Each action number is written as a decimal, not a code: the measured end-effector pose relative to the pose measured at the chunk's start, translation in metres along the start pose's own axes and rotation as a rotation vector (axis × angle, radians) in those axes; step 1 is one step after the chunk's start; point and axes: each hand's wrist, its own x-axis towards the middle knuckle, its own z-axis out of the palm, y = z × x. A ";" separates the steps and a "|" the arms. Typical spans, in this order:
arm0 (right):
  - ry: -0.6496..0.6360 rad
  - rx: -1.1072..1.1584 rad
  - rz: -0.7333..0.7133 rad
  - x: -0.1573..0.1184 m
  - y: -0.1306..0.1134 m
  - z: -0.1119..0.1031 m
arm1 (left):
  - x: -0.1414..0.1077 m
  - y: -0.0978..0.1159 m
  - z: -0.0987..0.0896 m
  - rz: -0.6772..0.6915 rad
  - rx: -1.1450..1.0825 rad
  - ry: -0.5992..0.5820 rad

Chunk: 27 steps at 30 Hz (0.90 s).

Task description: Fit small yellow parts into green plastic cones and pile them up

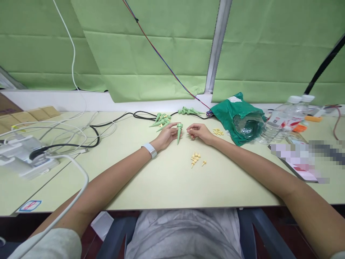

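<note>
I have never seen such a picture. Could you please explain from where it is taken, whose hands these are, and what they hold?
No machine here: a person works bare-handed, pictured by a camera on their own head, looking forward and down. The left hand holds a green spike; whether the right hand, close by, holds anything is too small to tell. On the table lie more green spikes, small yellow pieces and a green bag, with clear bottles beside it.
</note>
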 end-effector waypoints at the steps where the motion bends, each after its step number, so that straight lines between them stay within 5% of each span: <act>1: 0.014 0.014 0.002 0.000 0.002 0.000 | 0.000 -0.001 0.000 0.004 0.006 0.005; 27: 0.151 -0.040 -0.227 -0.013 0.001 0.007 | 0.000 -0.007 -0.002 0.018 0.171 -0.099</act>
